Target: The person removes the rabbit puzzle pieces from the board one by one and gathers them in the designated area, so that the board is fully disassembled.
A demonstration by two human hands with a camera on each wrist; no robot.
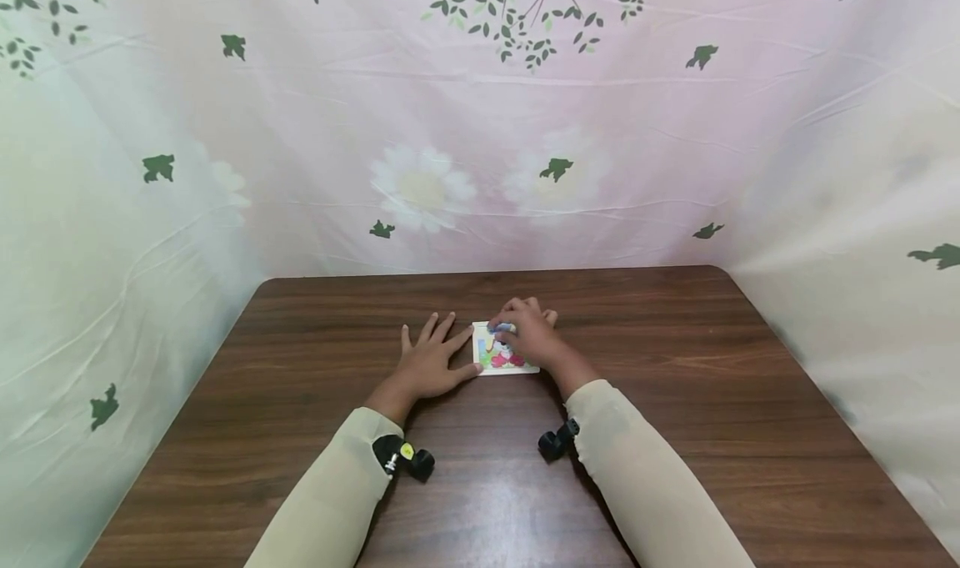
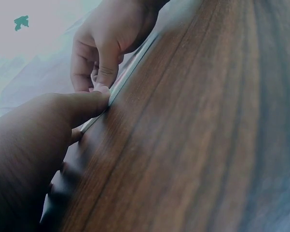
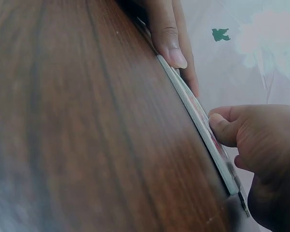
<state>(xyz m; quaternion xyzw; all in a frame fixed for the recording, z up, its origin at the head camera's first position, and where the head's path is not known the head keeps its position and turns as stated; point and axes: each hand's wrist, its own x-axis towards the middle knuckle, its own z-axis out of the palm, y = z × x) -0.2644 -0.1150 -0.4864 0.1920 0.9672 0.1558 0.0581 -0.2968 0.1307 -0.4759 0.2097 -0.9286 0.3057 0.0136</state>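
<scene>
A small flat board with a white border and a colourful picture lies on the brown wooden table. At its left side my left hand lies with fingers spread, the thumb touching the board's lower left corner. Over the upper part of the board, my right hand has curled fingers and pinches a small blue piece between thumb and forefinger. That hand covers the board's upper right. From the right wrist view, the board appears edge-on, with the right thumb close above its face.
Wood-grain table top extends around both arms, with its far edge behind the hands. A pale fabric curtain with leaves, flowers and green bird shapes surrounds the table at the back and sides. A black wrist camera sits at the right cuff.
</scene>
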